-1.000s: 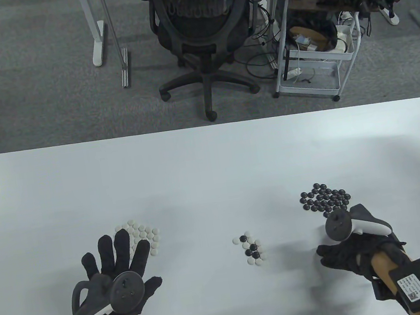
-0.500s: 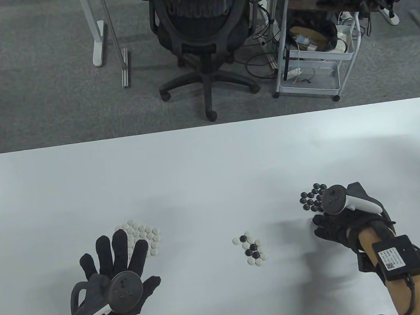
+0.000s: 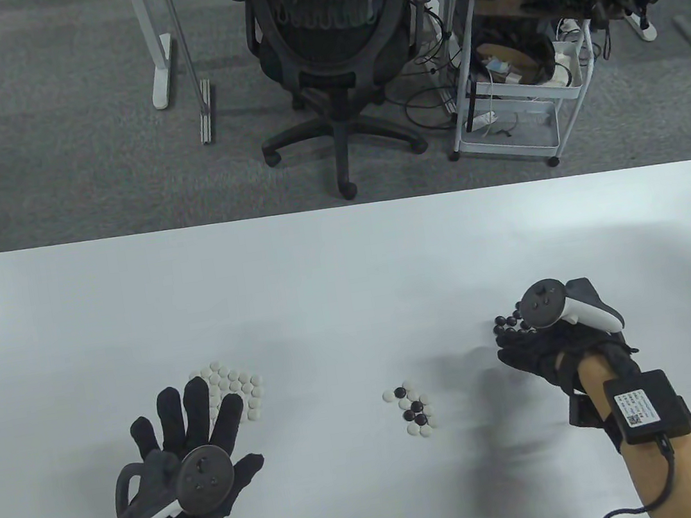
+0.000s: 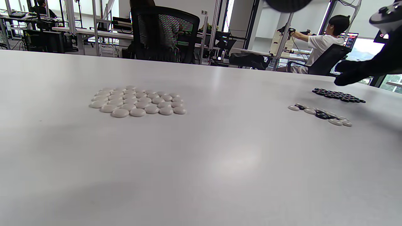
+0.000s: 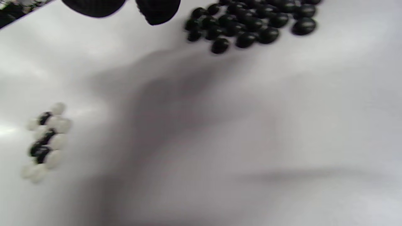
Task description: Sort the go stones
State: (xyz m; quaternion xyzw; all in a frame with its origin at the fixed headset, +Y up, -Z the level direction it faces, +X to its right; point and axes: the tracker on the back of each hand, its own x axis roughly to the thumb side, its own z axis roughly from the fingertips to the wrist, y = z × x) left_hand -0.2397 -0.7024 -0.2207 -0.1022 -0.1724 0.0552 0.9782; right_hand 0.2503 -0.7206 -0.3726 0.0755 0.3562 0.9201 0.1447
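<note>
A patch of white Go stones [image 3: 235,386] lies on the white table at the left; it also shows in the left wrist view [image 4: 138,102]. A small mixed cluster of black and white stones [image 3: 415,409] sits in the middle. A patch of black stones [image 3: 506,324] lies at the right, mostly hidden under my right hand [image 3: 528,355]. In the right wrist view the black stones [image 5: 251,22] lie just beside my fingertips [image 5: 157,11]; whether these pinch a stone is hidden. My left hand [image 3: 195,424] rests flat with fingers spread, overlapping the white patch's near edge, holding nothing.
The table's far edge [image 3: 337,205] runs across the middle of the table view. Beyond it stand a black office chair [image 3: 327,47] and a white wire cart [image 3: 520,83] on grey carpet. Bare table surface [image 3: 324,288] lies beyond the stones.
My right hand has moved away from me and slightly left, from the near side of the black patch to over it, covering most of it. My left hand has stayed still.
</note>
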